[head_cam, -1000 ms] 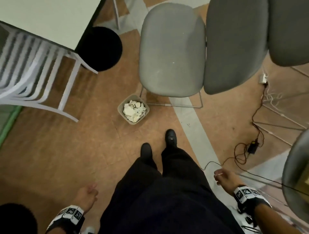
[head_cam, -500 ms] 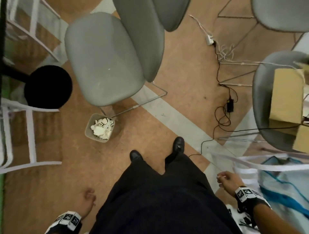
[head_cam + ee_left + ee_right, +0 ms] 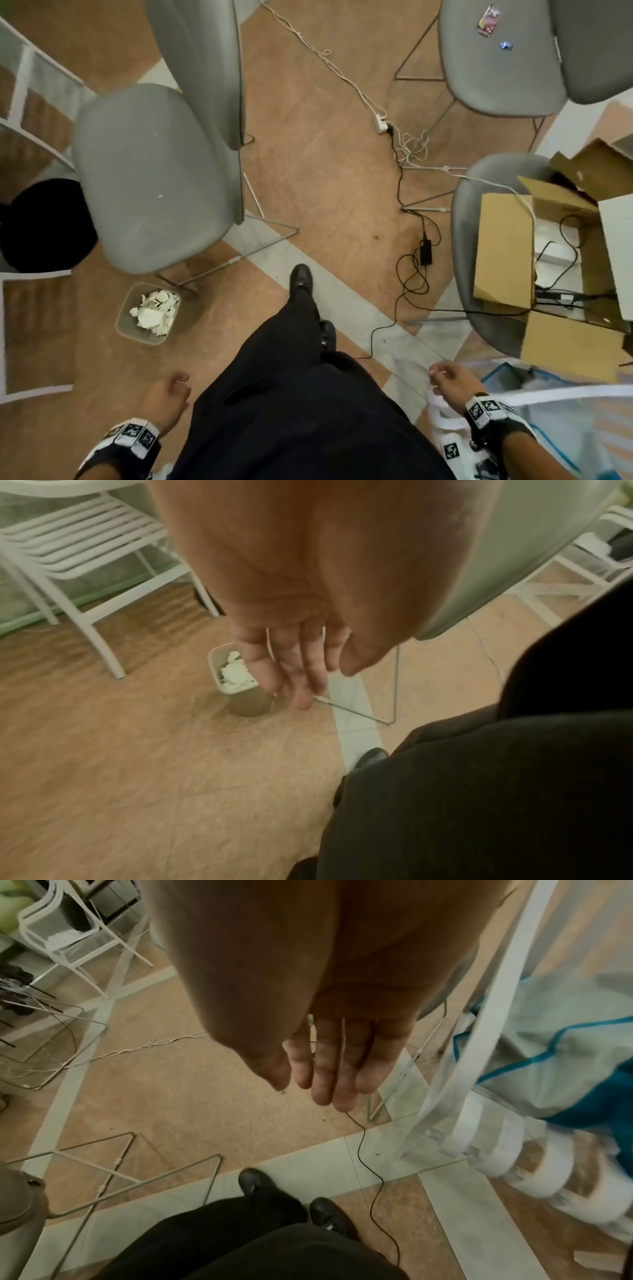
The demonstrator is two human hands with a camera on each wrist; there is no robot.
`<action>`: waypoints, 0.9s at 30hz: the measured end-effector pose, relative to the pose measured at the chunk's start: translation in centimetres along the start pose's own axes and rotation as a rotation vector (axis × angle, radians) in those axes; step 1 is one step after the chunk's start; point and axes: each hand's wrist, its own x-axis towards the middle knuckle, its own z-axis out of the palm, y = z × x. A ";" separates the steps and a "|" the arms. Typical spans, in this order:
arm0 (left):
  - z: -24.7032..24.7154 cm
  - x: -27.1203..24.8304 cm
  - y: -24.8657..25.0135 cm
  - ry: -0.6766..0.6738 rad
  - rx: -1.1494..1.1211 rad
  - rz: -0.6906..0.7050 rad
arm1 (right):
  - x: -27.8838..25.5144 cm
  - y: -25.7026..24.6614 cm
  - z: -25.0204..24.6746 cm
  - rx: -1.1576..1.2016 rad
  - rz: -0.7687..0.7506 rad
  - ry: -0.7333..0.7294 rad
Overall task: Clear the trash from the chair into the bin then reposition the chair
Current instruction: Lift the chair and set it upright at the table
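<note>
Grey chair (image 3: 493, 58) at far right carries wrapper trash (image 3: 488, 20) on its seat, well apart from both hands. Left hand (image 3: 164, 399) and right hand (image 3: 452, 383) hang relaxed, each grip empty. Paper-filled bin (image 3: 125, 318) stands on the floor, left, beside another grey chair (image 3: 150, 174).

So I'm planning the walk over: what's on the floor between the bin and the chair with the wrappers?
In the head view, between bin and chair: another grey chair's wire legs, then power strip and cables.
</note>
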 end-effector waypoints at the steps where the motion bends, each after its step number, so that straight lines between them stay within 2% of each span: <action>1: -0.2 0.0 1.9 0.026 0.016 0.027 | 0.6 -0.7 -0.8 -0.002 -0.003 -0.007; 4: -1.3 0.2 8.9 0.168 0.051 0.122 | 2.9 -3.4 -3.2 -0.031 0.017 -0.030; 7: -3.6 0.8 17.5 0.299 -0.086 0.251 | 6.7 -7.2 -6.3 -0.153 0.027 -0.092; 10: -7.0 1.1 26.9 0.415 -0.238 0.381 | 10.0 -13.9 -10.0 -0.322 -0.042 -0.125; 14: -12.1 -0.3 38.7 0.544 -0.461 0.525 | 12.5 -24.3 -15.2 -0.494 -0.147 -0.083; 17: -14.6 -1.6 45.3 0.596 -0.434 0.589 | 15.3 -30.9 -18.2 -0.542 -0.264 -0.054; 21: -16.2 -1.6 51.4 0.618 -0.341 0.471 | 15.3 -40.6 -20.6 -0.512 -0.491 -0.046; 27: -18.7 -0.6 56.1 0.648 -0.143 0.183 | 13.6 -55.5 -21.3 -0.646 -0.854 -0.215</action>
